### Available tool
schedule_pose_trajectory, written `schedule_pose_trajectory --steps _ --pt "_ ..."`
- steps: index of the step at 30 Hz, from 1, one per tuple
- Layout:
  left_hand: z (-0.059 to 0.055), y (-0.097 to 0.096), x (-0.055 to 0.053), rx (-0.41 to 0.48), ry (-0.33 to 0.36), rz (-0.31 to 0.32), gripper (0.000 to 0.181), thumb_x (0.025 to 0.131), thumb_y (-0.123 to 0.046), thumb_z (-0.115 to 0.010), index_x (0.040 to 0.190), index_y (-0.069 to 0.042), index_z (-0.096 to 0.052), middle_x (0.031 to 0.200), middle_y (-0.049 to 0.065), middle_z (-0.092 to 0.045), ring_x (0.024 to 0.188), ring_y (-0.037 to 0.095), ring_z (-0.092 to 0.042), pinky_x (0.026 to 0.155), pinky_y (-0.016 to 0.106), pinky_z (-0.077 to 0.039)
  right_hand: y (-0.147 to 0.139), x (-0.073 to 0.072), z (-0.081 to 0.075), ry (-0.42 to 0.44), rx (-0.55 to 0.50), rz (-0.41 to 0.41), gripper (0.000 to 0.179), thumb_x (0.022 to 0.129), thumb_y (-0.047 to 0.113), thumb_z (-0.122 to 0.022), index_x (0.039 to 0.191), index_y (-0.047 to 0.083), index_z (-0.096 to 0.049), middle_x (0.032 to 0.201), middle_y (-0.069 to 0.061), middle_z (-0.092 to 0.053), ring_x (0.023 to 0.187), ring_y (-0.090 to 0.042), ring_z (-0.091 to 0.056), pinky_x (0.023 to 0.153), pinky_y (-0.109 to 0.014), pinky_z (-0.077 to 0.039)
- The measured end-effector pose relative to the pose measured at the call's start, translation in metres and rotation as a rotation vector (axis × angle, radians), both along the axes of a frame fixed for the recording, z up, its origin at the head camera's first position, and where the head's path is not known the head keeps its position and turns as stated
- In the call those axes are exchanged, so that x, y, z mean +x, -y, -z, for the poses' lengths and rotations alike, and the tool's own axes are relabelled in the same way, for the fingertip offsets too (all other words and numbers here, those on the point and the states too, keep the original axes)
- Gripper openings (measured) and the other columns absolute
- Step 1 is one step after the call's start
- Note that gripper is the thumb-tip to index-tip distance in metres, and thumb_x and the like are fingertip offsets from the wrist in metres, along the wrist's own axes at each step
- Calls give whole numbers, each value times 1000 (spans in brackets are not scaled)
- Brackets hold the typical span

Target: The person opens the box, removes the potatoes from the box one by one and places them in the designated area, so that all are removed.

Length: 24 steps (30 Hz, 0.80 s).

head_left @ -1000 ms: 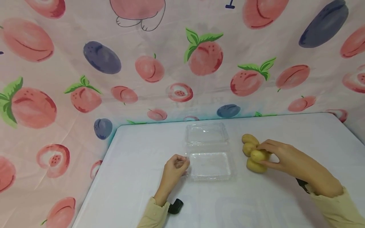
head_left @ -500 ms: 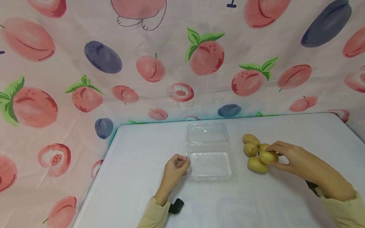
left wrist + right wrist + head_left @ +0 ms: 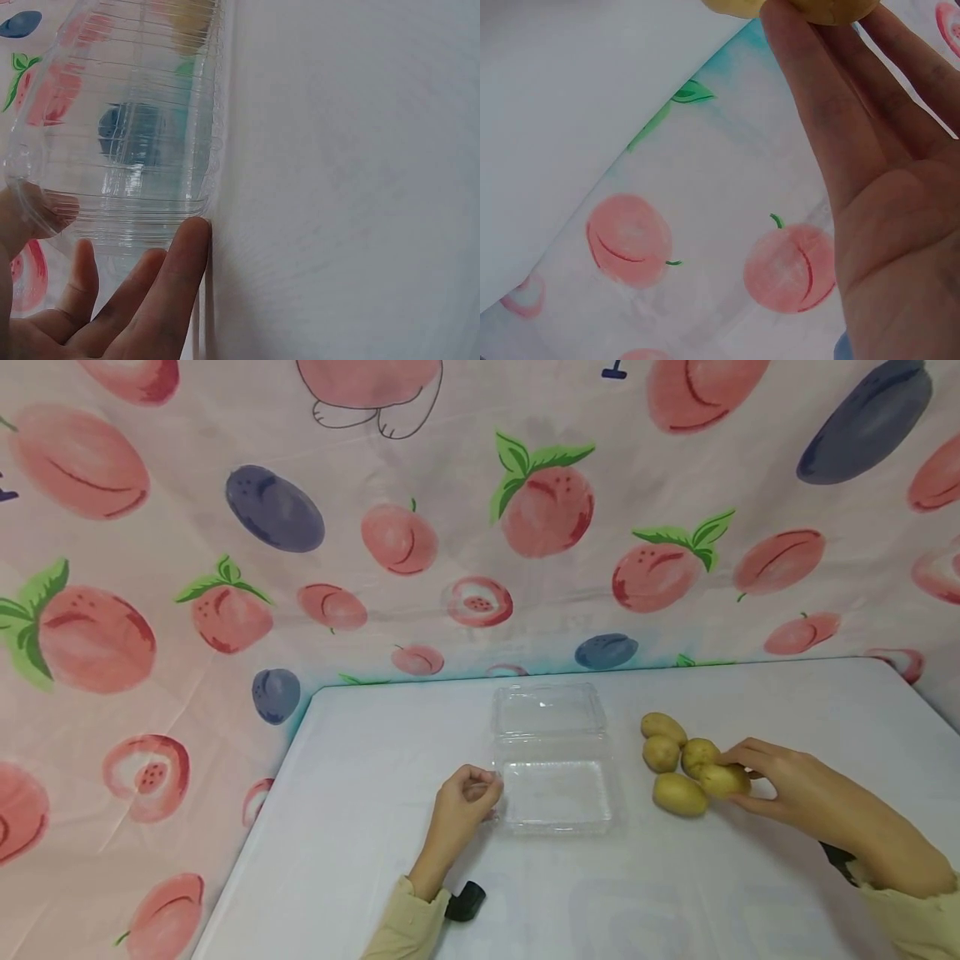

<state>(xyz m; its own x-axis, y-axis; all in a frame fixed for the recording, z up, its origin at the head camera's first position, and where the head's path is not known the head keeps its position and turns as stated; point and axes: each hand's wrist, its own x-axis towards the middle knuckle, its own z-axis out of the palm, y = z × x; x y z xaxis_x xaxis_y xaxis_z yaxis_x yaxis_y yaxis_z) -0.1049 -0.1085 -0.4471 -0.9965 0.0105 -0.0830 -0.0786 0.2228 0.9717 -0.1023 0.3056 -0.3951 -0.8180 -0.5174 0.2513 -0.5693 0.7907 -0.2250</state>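
Observation:
A clear plastic clamshell box (image 3: 555, 793) lies with its lid folded back on the white table. At its left side my left hand (image 3: 463, 800) pinches the rim; in the left wrist view the thumb (image 3: 56, 210) is on the rim and the fingertips (image 3: 191, 236) touch the wall. To the right of the box is a small group of potatoes. My right hand (image 3: 783, 785) holds one potato (image 3: 725, 782) between thumb and fingers. Only the lower edge of that potato (image 3: 832, 10) shows at the top of the right wrist view.
Beside the held potato are a round potato (image 3: 701, 757), a front potato (image 3: 679, 795), another round one (image 3: 661, 753) and a back potato (image 3: 663, 727). A fruit-print cloth (image 3: 420, 610) hangs behind the white table (image 3: 375, 735).
My right hand has moved to the right with the potato, off the top of the group and to its right side. My left hand stays at the box's rim.

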Motion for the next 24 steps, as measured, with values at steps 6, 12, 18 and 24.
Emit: schedule_pose_trajectory --steps 6,12,18,24 --pt "-27 -5 10 -14 -1 8 16 92 -6 -66 100 7 -61 106 22 -70 92 23 -69 63 19 -58 -2 1 2 84 38 48 40 68 17 -91 103 13 -71 98 10 -64 83 -6 -62 67 -27 -58" --pt "-34 -5 13 -16 -3 10 16 93 -7 -66 100 6 -61 107 22 -70 94 23 -69 64 19 -58 -4 1 6 184 53 83 38 70 18 -89 103 12 -70 98 8 -65 83 -9 -63 70 -29 -59" --pt "-31 -4 12 -7 5 7 17 92 -7 -67 100 6 -61 106 21 -70 93 22 -68 64 19 -58 -7 0 11 195 47 83 38 70 16 -89 102 10 -70 96 8 -65 82 -12 -65 70 -31 -60" --pt "-20 -2 7 -3 3 14 18 93 -9 -67 101 5 -61 108 20 -70 92 19 -68 65 22 -59 -10 1 16 197 30 61 36 70 15 -89 101 11 -70 96 10 -64 82 -8 -64 69 -29 -59"
